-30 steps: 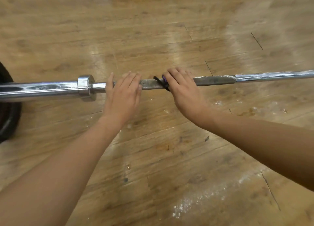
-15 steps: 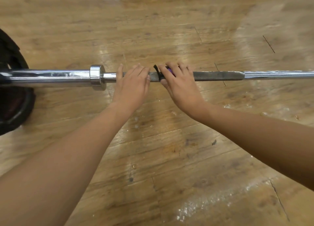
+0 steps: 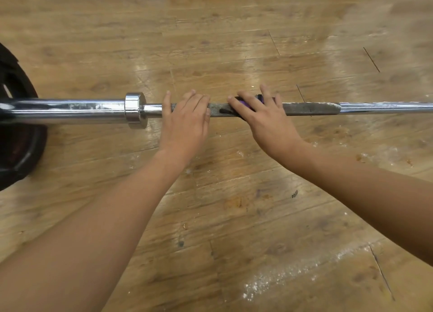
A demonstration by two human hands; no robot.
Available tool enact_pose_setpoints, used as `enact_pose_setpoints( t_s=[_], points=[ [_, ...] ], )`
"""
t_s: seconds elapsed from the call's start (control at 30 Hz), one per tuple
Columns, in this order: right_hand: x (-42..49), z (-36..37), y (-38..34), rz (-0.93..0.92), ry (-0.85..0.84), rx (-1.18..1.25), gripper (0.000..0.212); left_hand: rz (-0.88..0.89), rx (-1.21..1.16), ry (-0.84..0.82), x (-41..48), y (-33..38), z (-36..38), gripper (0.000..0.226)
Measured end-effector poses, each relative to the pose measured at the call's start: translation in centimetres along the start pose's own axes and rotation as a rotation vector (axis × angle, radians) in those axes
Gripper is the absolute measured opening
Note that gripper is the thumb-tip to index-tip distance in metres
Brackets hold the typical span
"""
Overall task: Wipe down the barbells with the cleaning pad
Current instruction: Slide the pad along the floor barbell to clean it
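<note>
A chrome barbell (image 3: 309, 108) lies across the wooden floor from left to right, with a dull grey knurled stretch in the middle and a collar (image 3: 134, 110) left of my hands. My left hand (image 3: 185, 124) rests flat on the knurled part, fingers straight over the bar. My right hand (image 3: 262, 118) presses a purple and black cleaning pad (image 3: 244, 104) onto the bar, fingers spread and straight; most of the pad is hidden under them.
A black weight plate (image 3: 16, 133) sits on the barbell's left end at the frame edge. White powder (image 3: 276, 279) and stains mark the wooden floor (image 3: 210, 42) near me. White residue streaks the bar's right part (image 3: 386, 104).
My right hand has slid the pad to the right along the bar, so the gap between my hands has widened. My left hand stays on the bar.
</note>
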State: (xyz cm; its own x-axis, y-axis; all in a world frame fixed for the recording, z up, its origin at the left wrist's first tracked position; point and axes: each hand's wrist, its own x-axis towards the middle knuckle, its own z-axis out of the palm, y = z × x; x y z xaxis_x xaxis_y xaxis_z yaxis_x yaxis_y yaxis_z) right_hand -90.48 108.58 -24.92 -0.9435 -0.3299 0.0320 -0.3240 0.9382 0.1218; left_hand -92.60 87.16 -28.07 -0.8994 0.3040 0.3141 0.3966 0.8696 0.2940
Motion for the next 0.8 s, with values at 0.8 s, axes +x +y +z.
enact_pose_setpoints(
  t_s=[0.8],
  points=[
    [1.0, 0.1, 0.8, -0.116, 0.08, 0.142, 0.058, 0.06, -0.025, -0.137, 1.3, -1.2, -1.1, 0.043]
  ],
)
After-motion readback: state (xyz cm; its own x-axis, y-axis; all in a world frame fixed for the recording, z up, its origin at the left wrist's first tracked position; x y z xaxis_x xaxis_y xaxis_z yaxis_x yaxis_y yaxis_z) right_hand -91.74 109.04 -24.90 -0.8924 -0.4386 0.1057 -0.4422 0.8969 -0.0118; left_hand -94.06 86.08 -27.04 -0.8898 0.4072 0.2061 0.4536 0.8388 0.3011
